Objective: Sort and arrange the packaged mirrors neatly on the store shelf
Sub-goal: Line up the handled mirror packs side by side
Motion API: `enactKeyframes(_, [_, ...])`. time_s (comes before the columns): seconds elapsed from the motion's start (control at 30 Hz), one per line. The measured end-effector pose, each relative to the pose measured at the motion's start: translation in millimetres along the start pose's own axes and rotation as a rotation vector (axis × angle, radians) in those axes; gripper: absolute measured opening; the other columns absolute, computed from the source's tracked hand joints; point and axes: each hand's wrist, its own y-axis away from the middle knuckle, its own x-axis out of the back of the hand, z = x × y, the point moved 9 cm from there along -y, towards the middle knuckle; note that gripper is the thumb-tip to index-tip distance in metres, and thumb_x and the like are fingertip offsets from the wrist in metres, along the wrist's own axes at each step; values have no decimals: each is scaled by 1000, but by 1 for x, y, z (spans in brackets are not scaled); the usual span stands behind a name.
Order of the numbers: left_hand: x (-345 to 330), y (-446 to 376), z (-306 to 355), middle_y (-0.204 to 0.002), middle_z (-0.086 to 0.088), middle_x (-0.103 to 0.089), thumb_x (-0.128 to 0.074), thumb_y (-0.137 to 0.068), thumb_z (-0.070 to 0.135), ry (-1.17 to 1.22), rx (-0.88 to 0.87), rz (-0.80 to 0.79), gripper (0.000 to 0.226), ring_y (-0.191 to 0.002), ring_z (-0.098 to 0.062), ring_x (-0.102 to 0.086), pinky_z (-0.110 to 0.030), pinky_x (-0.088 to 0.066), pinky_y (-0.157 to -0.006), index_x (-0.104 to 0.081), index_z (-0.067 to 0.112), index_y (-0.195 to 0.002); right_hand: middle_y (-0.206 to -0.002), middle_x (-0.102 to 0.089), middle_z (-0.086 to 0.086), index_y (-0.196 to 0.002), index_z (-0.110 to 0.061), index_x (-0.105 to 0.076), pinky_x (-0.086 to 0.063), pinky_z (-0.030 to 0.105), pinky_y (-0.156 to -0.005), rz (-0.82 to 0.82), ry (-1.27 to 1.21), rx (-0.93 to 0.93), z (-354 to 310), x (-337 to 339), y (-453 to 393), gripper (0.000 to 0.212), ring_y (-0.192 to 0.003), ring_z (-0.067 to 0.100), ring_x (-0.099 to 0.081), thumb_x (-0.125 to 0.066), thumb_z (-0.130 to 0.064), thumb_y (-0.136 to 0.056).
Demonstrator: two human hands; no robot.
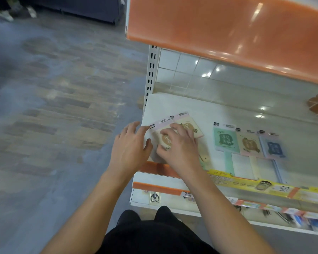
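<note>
the white shelf (pixel 173 105) carries three packaged mirrors (pixel 250 143) laid side by side at the right. at its left end, two beige packaged mirrors (pixel 189 127) lie under the right hand (pixel 178 145), fingers spread flat on them. the left hand (pixel 130 145), fingers loosely open, touches their left edge.

Store aisle seen from above. The floor (pixel 59 92) is laid with grey-brown, plank-patterned boards with worn, paler patches. At the right stands a white metal shelf unit (pixel 173 105) with a slotted upright post (pixel 151 70) at its left corner. A glossy orange upper shelf (pixel 228 30) overhangs it, carrying bright reflections of ceiling lights. The back panel (pixel 187 66) behind the shelf shows a white tile pattern, also reflecting lights. An orange edge strip (pixel 154 186) and a yellow price strip (pixel 264 186) run along the shelf fronts. A dark cabinet (pixel 84 10) stands at the far top, beside white shoes (pixel 6 15) of people standing there.
</note>
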Motion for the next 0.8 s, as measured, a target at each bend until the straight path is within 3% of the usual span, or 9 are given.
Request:
enactKeyframes(0.27, [-15, -19, 45, -143, -6, -44, -56, -88, 34, -4, -79, -49, 42, -128, -28, -44, -42, -39, -99, -53, 24, -129, -142, -41, -11, -123, -35, -59, -37, 42, -102, 28, -12, -142, 47, 31, -8, 45, -123, 24, -36, -63, -47, -80])
enactKeyframes(0.5, [-44, -29, 126, -133, -7, -52, -60, -82, 30, 27, -240, -117, 41, -119, -33, -51, -44, -41, -92, -59, 20, -121, -144, -39, -9, -122, -33, -61, -37, 41, -103, 119, -5, -290, 116, 65, 11, 46, -128, 27, -37, -62, -52, -80])
enactKeyframes(0.8, [-91, -28, 208, -142, -2, -44, -54, -89, 38, -31, -386, -217, 43, -128, -26, -44, -43, -38, -100, -52, 26, -130, -142, -43, -6, -119, -28, -63, -37, 43, -101, 196, -34, -431, 197, 98, 34, 45, -127, 30, -39, -68, -45, -77])
